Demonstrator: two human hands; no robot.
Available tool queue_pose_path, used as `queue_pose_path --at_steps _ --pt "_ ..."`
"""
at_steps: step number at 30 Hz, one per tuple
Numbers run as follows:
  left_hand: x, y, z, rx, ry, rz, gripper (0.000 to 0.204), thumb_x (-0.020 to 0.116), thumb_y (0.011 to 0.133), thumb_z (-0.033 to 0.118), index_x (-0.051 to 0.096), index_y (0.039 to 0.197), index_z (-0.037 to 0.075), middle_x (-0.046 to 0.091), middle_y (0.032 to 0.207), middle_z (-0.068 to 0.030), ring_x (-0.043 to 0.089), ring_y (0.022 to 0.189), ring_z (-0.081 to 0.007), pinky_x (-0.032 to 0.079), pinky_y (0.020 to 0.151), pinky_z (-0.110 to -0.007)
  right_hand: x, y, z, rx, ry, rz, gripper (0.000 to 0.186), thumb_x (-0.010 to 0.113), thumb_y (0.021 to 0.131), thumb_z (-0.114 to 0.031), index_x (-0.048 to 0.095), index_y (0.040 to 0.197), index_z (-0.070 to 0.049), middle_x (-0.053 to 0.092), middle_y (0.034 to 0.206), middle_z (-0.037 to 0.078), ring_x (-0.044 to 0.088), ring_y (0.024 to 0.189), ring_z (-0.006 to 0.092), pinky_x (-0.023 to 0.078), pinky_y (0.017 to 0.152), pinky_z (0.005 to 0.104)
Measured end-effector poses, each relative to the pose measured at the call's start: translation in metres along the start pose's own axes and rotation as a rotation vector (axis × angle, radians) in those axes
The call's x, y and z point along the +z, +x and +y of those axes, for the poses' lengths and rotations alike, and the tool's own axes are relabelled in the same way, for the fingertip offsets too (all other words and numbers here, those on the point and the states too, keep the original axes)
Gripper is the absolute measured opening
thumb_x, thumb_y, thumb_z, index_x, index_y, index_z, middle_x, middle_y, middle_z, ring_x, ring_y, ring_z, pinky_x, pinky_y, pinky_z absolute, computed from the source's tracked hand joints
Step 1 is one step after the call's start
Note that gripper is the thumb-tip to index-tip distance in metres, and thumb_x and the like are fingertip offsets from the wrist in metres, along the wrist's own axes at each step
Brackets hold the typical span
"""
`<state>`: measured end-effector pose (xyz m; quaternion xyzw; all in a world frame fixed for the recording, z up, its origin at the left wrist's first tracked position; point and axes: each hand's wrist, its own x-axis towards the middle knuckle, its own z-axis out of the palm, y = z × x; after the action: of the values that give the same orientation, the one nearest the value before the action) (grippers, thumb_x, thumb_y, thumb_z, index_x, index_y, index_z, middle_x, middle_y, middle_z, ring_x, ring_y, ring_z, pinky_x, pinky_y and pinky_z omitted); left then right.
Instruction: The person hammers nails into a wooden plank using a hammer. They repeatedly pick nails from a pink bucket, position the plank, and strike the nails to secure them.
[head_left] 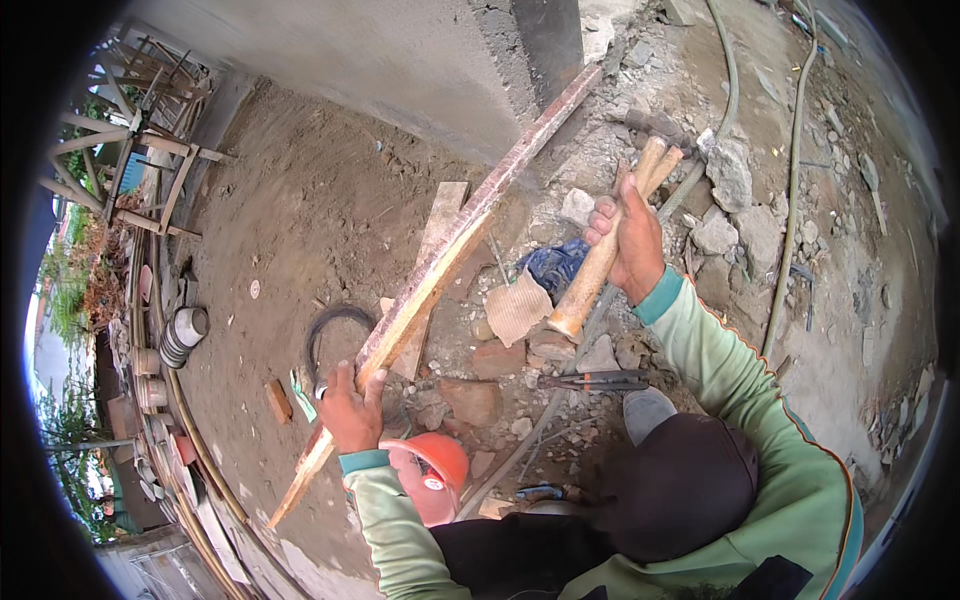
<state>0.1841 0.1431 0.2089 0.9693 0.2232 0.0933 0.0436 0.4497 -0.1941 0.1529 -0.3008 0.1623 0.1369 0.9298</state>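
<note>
My left hand (352, 408) is closed around the lower part of a long wooden beam (480, 205), which slants from the lower left up to the wall corner. In my right hand (634, 240) is a thick wooden handle (582, 295), gripped near its upper part. It looks like a hammer; a blurred dark head (655, 125) shows at its far end, and a split piece of wood lies against the handle there. The beam is apart from the handle. Beneath the beam, a flat board (447, 205) lies on the dirt.
Broken concrete (730, 175) and hoses (795, 180) cover the right side. Near my foot are dark-handled pliers (600, 381), a torn cardboard piece (518, 308), blue cloth (555, 265) and an orange helmet (440, 460). A concrete wall (400, 60) stands ahead, stacked buckets (183, 335) at left.
</note>
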Motion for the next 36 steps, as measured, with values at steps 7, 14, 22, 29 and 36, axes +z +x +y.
queue_pose_path --at_steps 7,14,22,29,36 --pt "-0.001 0.007 0.012 -0.038 0.055 -0.181 0.058 0.071 0.091 0.05 0.058 0.12 0.001 0.064 0.107 -0.0244 0.065 0.092 -0.0486 0.052 0.075 -0.055 -0.032 -0.041 -0.054 0.436 -0.137 0.106 0.022 0.062 0.104 -0.03 0.048 0.107 -0.014 0.048 0.076 -0.003 0.046 0.057 0.0077 0.043 0.047 0.0265" --pt "-0.019 0.013 0.012 -0.013 0.043 -0.38 0.051 0.07 0.095 0.039 0.051 0.12 -0.001 0.059 0.113 -0.0284 0.062 0.096 -0.0518 0.05 0.081 -0.056 0.032 -0.115 -0.137 0.561 -0.478 0.284 0.024 0.061 0.105 -0.03 0.05 0.115 -0.011 0.05 0.08 -0.001 0.05 0.057 0.0096 0.046 0.046 0.0274" --pt "-0.038 0.019 0.033 -0.1 0.001 -0.576 0.045 0.062 0.102 0.031 0.047 0.128 -0.002 0.059 0.117 -0.0286 0.059 0.104 -0.051 0.047 0.088 -0.054 0.053 -0.197 -0.103 0.524 -0.168 0.404 0.023 0.06 0.105 -0.028 0.05 0.12 -0.012 0.049 0.08 -0.001 0.047 0.056 0.0086 0.042 0.044 0.0269" --pt "-0.029 0.025 0.016 -0.092 -0.046 -0.655 0.043 0.061 0.103 0.022 0.044 0.13 -0.007 0.058 0.119 -0.0303 0.059 0.108 -0.0466 0.046 0.094 -0.049 0.107 -0.145 -0.067 0.566 0.01 0.275 0.028 0.061 0.104 -0.027 0.05 0.122 -0.009 0.05 0.081 0.0 0.048 0.057 0.0092 0.043 0.049 0.0277" --pt "-0.018 0.047 -0.013 -0.086 -0.132 -0.83 0.063 0.073 0.095 0.035 0.045 0.136 -0.005 0.061 0.119 -0.029 0.061 0.109 -0.0467 0.048 0.095 -0.05 0.134 -0.117 -0.047 0.546 0.09 0.294 0.028 0.06 0.102 -0.021 0.05 0.125 -0.007 0.048 0.074 -0.001 0.049 0.051 0.0098 0.044 0.043 0.0299"
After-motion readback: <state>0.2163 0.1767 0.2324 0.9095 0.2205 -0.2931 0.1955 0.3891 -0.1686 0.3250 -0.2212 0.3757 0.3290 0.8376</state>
